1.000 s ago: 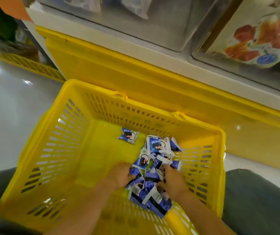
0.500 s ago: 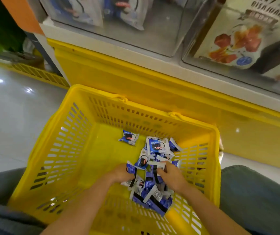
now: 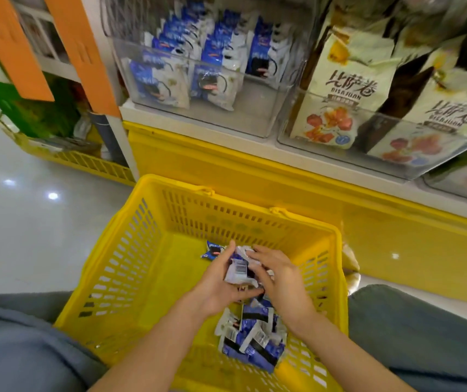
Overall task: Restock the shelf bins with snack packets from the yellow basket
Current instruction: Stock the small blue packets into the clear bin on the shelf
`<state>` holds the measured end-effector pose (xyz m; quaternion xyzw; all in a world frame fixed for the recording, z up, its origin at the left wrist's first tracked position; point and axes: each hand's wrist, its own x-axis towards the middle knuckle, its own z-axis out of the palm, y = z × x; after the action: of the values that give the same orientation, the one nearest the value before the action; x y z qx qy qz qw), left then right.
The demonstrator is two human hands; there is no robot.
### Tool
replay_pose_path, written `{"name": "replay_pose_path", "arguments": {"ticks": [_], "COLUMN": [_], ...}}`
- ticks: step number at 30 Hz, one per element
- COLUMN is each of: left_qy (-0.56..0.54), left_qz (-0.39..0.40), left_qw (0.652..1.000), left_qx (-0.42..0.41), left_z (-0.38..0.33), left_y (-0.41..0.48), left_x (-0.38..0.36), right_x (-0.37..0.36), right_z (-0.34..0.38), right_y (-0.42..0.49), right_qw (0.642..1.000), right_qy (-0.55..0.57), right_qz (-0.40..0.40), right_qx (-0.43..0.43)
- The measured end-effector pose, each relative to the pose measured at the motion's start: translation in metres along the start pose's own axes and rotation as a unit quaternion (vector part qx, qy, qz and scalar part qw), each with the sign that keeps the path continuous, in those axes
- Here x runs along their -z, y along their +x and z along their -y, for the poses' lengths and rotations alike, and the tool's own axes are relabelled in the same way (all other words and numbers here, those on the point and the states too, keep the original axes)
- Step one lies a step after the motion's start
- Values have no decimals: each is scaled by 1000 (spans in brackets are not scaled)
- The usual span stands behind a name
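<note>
1. In the yellow basket (image 3: pixel 240 200), just above its floor, both hands held one bundle of snack packets (image 3: pixel 239 271) between them.
2. The left hand (image 3: pixel 219 285) cupped the bundle from the left, fingers and thumb curled round it. The right hand (image 3: pixel 281 281) lay against its right and upper side with the fingers nearly straight, pressing and not gripping.
3. A loose pile of packets (image 3: pixel 255 338) lay on the basket floor nearer the person. One stray packet (image 3: pixel 212 251) lay just beyond the left fingertips.
4. The matching blue-and-white packets stood upright in rows in the clear shelf bin (image 3: pixel 255 117). This bin lay above and ahead of the hands, slightly to their left. The left hand was marginally the nearer.
5. Free space in that bin showed at its front right. The neighbouring bin (image 3: pixel 305 142), to the right, held cream packets and appeared unsuited to this stock.
6. The bundle's long axis appeared to run towards the shelf. The coming lift would probably require the packets to be turned upright, faces forward, before insertion.
</note>
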<state>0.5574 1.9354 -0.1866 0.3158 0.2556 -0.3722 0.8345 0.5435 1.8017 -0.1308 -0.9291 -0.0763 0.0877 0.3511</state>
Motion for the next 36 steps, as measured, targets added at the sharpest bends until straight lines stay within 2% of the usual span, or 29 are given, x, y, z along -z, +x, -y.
{"name": "replay_pose_path", "arguments": {"ticks": [3,5,7,10,11,13,16,22,24,27,32,36], "left_qy": [12,25,38,61,79,147,265,328,355,382,315,254], "left_qz": [33,24,7,-9,-9,-4,-16,-19,-36,-37,8,6], "left_qw": [998,996,992,982,978,964,927,882,864,848,868,876], "left_qx": [-55,-86,-122,-176,-193,-222,-264,-339,-355,-366,-383,-410], "left_z": [-7,-13,-20,-32,-37,-44,-49,-60,-67,-78,-109,-138], "left_y": [-10,-17,-25,-38,-43,-53,-67,-95,-101,-111,-129,-142], "left_x": [-7,-10,-13,-20,-24,-31,-40,-55,-57,-60,-69,-73], "right_x": [6,12,19,29,34,41,45,58,60,65,102,141], "right_z": [6,12,21,27,30,36,48,72,82,101,142,181], "right_y": [-9,-15,-19,-15,-12,-7,-5,2,3,6,36,78], "right_qw": [991,992,995,987,983,967,922,871,881,925,956,968], "right_qy": [-75,-28,50,96,129,215,349,457,446,364,288,199], "right_qz": [44,37,-18,-127,-124,-67,12,-28,-29,-33,-59,-131], "right_qx": [103,119,86,2,-43,-117,-167,-177,-154,-107,-7,76]}}
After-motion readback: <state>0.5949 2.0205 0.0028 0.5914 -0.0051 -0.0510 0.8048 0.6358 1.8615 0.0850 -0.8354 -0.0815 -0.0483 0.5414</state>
